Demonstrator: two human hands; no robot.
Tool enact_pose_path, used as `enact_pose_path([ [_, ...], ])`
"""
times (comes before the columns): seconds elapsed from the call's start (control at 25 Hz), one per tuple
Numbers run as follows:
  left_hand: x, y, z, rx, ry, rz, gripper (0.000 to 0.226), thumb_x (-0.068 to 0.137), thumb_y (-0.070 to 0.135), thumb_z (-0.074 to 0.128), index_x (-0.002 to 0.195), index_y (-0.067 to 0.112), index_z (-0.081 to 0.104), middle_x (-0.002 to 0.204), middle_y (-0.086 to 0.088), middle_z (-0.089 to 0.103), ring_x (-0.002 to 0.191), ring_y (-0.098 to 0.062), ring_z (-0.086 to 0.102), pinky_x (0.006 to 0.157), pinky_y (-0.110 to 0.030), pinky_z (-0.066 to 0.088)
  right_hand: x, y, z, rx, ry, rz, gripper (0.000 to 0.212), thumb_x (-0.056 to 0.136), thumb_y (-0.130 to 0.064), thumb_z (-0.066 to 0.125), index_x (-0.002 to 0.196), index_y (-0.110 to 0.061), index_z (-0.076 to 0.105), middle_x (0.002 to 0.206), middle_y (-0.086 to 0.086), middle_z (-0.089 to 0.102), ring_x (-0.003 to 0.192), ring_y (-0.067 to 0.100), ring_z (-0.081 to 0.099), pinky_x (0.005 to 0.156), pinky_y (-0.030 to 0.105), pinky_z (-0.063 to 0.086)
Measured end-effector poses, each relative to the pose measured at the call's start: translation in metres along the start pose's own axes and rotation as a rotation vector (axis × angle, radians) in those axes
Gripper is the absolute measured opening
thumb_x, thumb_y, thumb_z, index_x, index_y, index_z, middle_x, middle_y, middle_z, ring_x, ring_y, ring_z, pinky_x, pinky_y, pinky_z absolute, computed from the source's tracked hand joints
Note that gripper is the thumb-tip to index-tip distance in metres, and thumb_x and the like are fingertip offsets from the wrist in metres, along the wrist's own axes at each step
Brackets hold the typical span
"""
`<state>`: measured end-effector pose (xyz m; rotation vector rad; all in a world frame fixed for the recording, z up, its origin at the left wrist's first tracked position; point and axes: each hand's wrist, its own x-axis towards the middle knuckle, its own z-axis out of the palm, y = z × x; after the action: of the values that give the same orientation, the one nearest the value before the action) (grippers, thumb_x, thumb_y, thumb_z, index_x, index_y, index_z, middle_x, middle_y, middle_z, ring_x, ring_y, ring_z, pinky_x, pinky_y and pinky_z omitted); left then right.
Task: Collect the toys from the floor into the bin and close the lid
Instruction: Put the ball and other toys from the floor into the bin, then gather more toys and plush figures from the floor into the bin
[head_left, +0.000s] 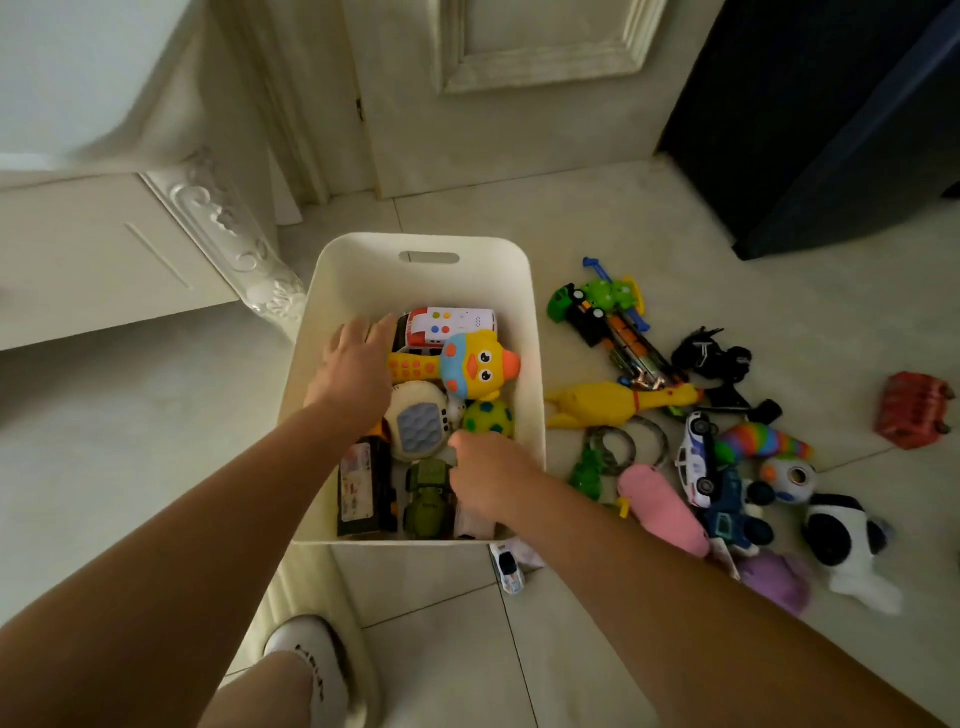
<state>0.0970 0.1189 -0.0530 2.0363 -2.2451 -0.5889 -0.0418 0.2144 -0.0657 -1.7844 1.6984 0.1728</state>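
Note:
A white open bin (426, 244) stands on the tiled floor in front of me, with no lid on it. Inside lie a yellow duck phone toy (467, 364), a white ambulance (452, 322), a green spotted ball (488, 418) and a green truck (428, 491). My left hand (356, 364) reaches into the bin's left side, fingers straight, resting on the toys. My right hand (491, 478) is low in the near right corner, its fingers curled downward and hiding whatever is under them. To the right, a yellow rubber chicken (618, 402), a pink plush (662, 509) and a white police car (696, 460) lie on the floor.
Further right lie a rainbow toy (763, 441), a panda plush (852, 540), a red bus (914, 410) and a black motorcycle (711, 356). A small white car (506, 569) sits by the bin's near corner. White cabinet (104, 249) left, dark furniture (831, 130) back right, my socked foot (311, 660) below.

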Motion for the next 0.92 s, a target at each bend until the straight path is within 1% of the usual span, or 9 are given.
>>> enact_pose_path([
  [0.08,-0.006,0.034,-0.011,-0.069,0.065,0.091,0.064,0.092,0.010,0.052,0.148,0.025,0.027,0.155,-0.010,0.023,0.141,-0.032,0.024,0.113,-0.046,0.029,-0.013,0.002,-0.011,0.292,0.279,-0.034,0.031,0.097,-0.009,0.043,0.126,-0.009,0.055,0.122,0.013,0.059,0.111,0.027,0.057,0.085,0.028,0.043],
  [0.2,-0.024,0.103,-0.017,-0.182,0.154,0.320,0.058,0.091,0.007,0.049,0.146,0.019,0.034,0.153,-0.010,0.029,0.140,-0.030,0.029,0.115,-0.041,0.028,-0.038,0.028,-0.040,0.480,0.813,-0.076,0.028,0.094,-0.006,0.045,0.114,-0.010,0.063,0.111,0.009,0.062,0.106,0.024,0.056,0.085,0.033,0.045],
  [0.28,-0.043,0.148,-0.011,-0.271,0.186,0.471,0.055,0.088,0.001,0.048,0.141,0.015,0.042,0.146,-0.012,0.039,0.134,-0.030,0.038,0.111,-0.038,0.033,-0.054,0.064,-0.055,0.588,0.939,0.017,0.025,0.094,-0.006,0.045,0.111,-0.010,0.064,0.111,0.007,0.062,0.104,0.021,0.057,0.086,0.033,0.046],
  [0.36,-0.064,0.185,0.013,-0.399,0.084,0.496,0.053,0.085,-0.002,0.048,0.136,0.012,0.048,0.137,-0.013,0.047,0.125,-0.030,0.047,0.104,-0.034,0.037,-0.065,0.118,-0.057,0.704,0.918,0.229,0.024,0.097,-0.011,0.044,0.113,-0.014,0.062,0.114,0.005,0.063,0.104,0.019,0.059,0.084,0.032,0.047],
  [0.44,-0.085,0.210,0.049,-0.509,-0.173,0.368,0.051,0.089,0.001,0.047,0.137,0.016,0.047,0.135,-0.012,0.047,0.120,-0.027,0.051,0.098,-0.030,0.039,-0.074,0.185,-0.043,0.702,0.795,0.490,0.026,0.097,-0.011,0.044,0.114,-0.014,0.063,0.114,0.009,0.065,0.103,0.025,0.060,0.076,0.030,0.044],
  [0.52,-0.100,0.217,0.090,-0.492,-0.383,0.280,0.047,0.091,0.003,0.047,0.137,0.015,0.047,0.135,-0.013,0.048,0.115,-0.024,0.053,0.091,-0.026,0.040,-0.086,0.234,-0.022,0.673,0.608,0.639,0.028,0.093,-0.006,0.046,0.113,-0.010,0.066,0.115,0.016,0.065,0.106,0.035,0.060,0.074,0.033,0.043],
  [0.64,-0.103,0.211,0.141,-0.350,-0.471,0.252,0.041,0.090,0.007,0.054,0.130,0.004,0.053,0.131,-0.017,0.055,0.112,-0.024,0.054,0.095,-0.028,0.039,-0.103,0.272,0.011,0.717,0.541,0.766,0.027,0.090,-0.003,0.051,0.113,-0.005,0.063,0.115,0.016,0.064,0.104,0.032,0.061,0.076,0.032,0.044],
  [0.84,-0.078,0.216,0.191,0.026,-0.410,0.381,0.052,0.090,0.024,0.054,0.141,0.021,0.042,0.141,-0.005,0.046,0.127,-0.027,0.043,0.103,-0.033,0.034,-0.074,0.288,0.017,0.633,0.543,0.667,0.020,0.089,-0.013,0.062,0.107,-0.005,0.058,0.094,0.006,0.065,0.087,0.021,0.064,0.056,0.012,0.039],
  [0.92,-0.067,0.233,0.202,0.116,-0.424,0.503,0.054,0.089,0.017,0.053,0.142,0.021,0.040,0.144,-0.004,0.043,0.129,-0.026,0.041,0.103,-0.036,0.036,-0.051,0.294,0.021,0.594,0.494,0.607,0.043,0.085,-0.018,0.067,0.124,-0.007,0.054,0.109,0.009,0.064,0.105,0.026,0.061,0.077,0.024,0.049],
])
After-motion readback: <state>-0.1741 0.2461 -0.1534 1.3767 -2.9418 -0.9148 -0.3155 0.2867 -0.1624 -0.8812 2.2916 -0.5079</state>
